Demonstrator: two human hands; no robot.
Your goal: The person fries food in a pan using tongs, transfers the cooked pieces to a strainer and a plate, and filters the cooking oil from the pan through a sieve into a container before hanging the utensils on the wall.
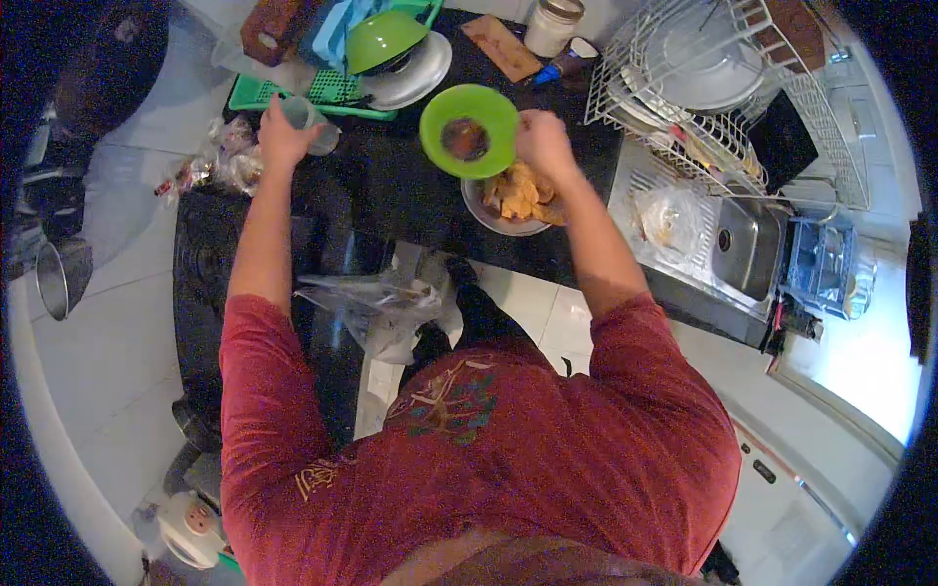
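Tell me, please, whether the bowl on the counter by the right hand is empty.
Not empty: orange-yellow pieces lie in the bowl, partly hidden by the green bowl.

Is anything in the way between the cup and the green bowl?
Nothing visible: just dark counter lies between the cup in the left hand and the green bowl in the right hand.

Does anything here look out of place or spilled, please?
A crumpled plastic bag lies on the draining board beside the sink, where dishes would normally drain, so it looks misplaced. No clear spill shows.
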